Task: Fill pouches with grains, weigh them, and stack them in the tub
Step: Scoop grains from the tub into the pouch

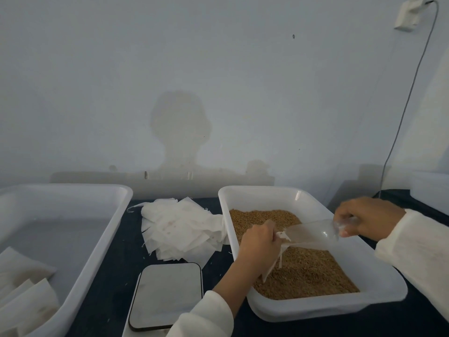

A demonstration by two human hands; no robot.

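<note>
My left hand [257, 242] grips a white pouch [274, 261] by its mouth, and the pouch hangs over the brown grains [308, 268] in the white tub [379, 285] on the right. My right hand [366, 217] holds a clear plastic scoop [313, 231] by its handle, with the scoop's lip at the pouch mouth. A pile of empty white pouches [182, 227] lies between the two tubs. The flat scale [167, 295] sits near the table's front with nothing on it. The left tub [102, 229] holds several filled pouches [24, 295] in its near corner.
The dark table [107, 293] stands against a pale wall. A grey cable [398, 132] runs down the wall at the right to the table's back corner, near another white container [430, 188].
</note>
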